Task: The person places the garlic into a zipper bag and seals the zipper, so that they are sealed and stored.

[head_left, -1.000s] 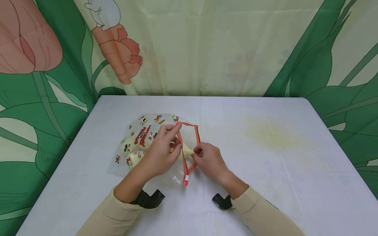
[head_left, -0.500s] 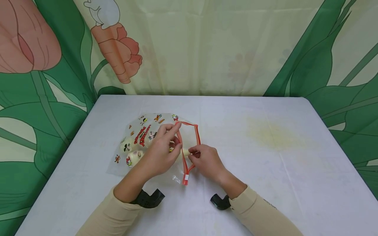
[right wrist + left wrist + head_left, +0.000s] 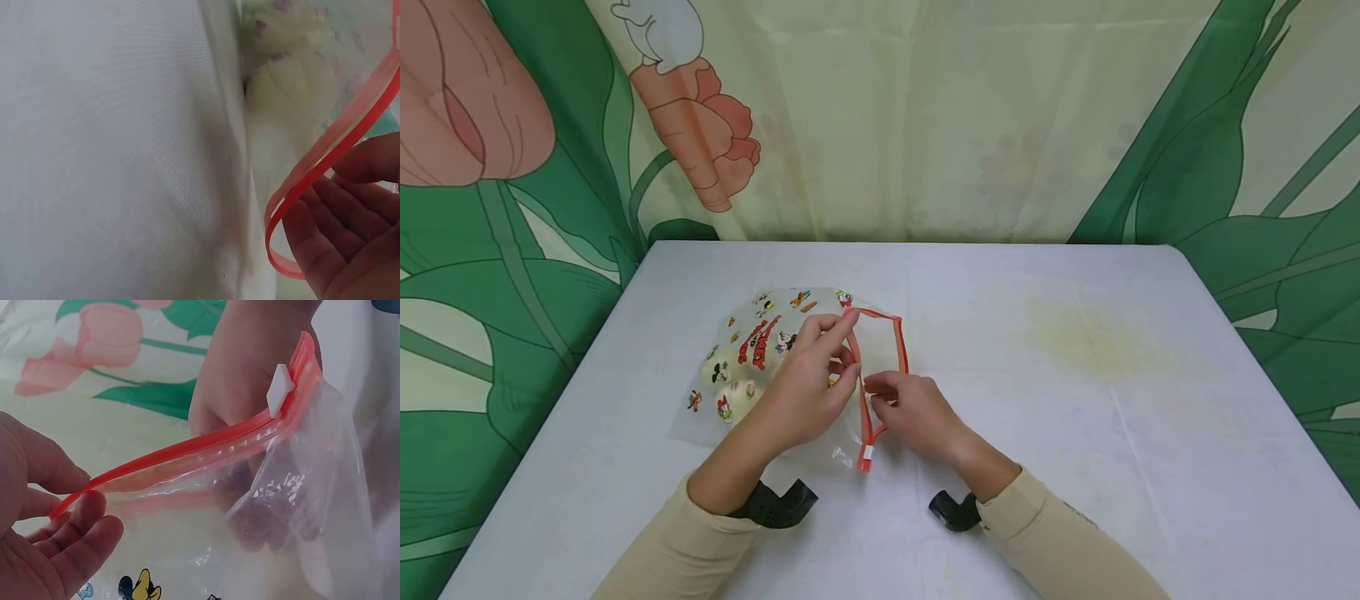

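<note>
A clear zip bag (image 3: 760,346) printed with cartoon figures lies left of centre on the table. Its red zip edge (image 3: 187,439) is spread into a wide mouth, with a white slider (image 3: 280,390) near one end. My left hand (image 3: 820,383) pinches that red edge between thumb and fingers. Inside the bag lie pale yellow rounded things (image 3: 290,81) with purplish patches. My right hand (image 3: 917,412) reaches into the mouth, its fingers loosely curved and the thumb apart. Nothing shows between them in the right wrist view. Through the plastic, the left wrist view shows its fingers blurred.
The bag rests on a white tablecloth (image 3: 1075,500) with a faint yellowish stain (image 3: 1090,337). Behind the table hangs a curtain (image 3: 925,125) printed with tulips and a rabbit. Black wrist cameras (image 3: 953,510) sit on both wrists.
My right hand has moved left into the bag's mouth. The pale yellow end it pinched earlier no longer shows at its fingertips. The left hand keeps its hold on the edge.
</note>
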Demonstrator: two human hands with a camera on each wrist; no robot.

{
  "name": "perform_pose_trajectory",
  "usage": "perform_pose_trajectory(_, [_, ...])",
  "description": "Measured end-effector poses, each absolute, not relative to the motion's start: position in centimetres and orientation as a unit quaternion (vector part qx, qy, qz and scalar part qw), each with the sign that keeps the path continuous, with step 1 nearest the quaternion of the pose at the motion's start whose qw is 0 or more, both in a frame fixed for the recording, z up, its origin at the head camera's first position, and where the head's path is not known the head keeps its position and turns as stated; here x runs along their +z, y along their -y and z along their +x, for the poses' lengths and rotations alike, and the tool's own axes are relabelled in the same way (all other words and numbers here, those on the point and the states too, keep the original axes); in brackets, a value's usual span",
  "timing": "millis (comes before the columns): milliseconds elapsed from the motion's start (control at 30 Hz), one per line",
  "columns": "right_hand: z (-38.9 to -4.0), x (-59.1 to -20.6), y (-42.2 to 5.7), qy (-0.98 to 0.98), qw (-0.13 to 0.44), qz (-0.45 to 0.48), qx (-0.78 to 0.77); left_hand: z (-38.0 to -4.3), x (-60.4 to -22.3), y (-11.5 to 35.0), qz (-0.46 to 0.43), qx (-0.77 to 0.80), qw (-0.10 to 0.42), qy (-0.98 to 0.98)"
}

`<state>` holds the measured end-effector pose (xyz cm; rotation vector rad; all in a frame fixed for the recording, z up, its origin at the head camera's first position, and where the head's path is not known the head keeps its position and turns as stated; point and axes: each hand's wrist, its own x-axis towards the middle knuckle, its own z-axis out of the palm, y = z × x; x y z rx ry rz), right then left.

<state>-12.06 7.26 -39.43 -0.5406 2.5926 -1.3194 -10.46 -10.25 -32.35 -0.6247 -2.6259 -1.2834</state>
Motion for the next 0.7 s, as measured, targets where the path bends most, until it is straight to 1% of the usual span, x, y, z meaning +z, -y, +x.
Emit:
perform_pose_trajectory(367, [-12.49, -39.44, -7.32, -0.87, 0.122, -0.206, -0.431, -10.66, -32.61, 10.19, -0.218, -0.438, 0.083, 0.868])
perform_pose_trajectory(567, [-12.8, -39.54, -7.54, -0.881, 0.114, -0.196, -0.415, -10.62, -32.57, 10.2, -0.212, -0.429, 0.083, 0.874])
perform_pose_trajectory(700, [-12.88, -39.51, -7.98, -0.874, 0.117, -0.182, -0.434, -10.56, -32.53, 10.19, -0.208, -0.426, 0.078, 0.877])
